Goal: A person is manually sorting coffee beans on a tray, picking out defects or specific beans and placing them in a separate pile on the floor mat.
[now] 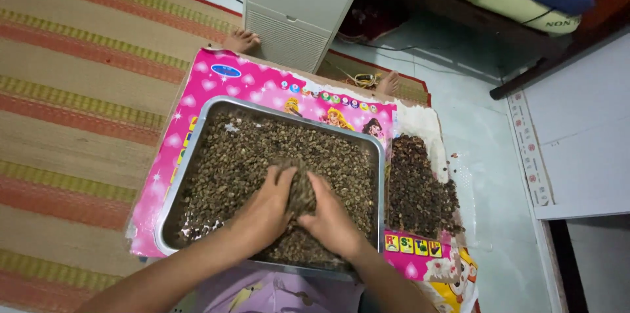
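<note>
**Both hands gathering beans at near middle of tray**

Left hand (266,205) and right hand (328,218) are meeting in the near half of the metal tray (197,136), cupped toward each other and scooping up a small heap of beans (302,191) between them. Grip: on each hand the digits are curved and held close together, pressing against the heap from either side; nothing is being pinched, and the fingertips are partly buried, so their exact hold is not visible.

The loose brownish beans (262,149) are covering the tray floor in a shallow layer, thinner toward the near left corner. The tray is sitting on a pink cartoon-printed board (249,80) laid over a woven striped mat (79,90). To the right of the tray, a darker pile of husks or rejects (420,188) is lying on a pale sheet.

Judgement: the step in hand is sorting, at the gather-and-lift stage. The next move is calling for palms kept tight underneath so the heap is not spilling over the near rim.
</note>
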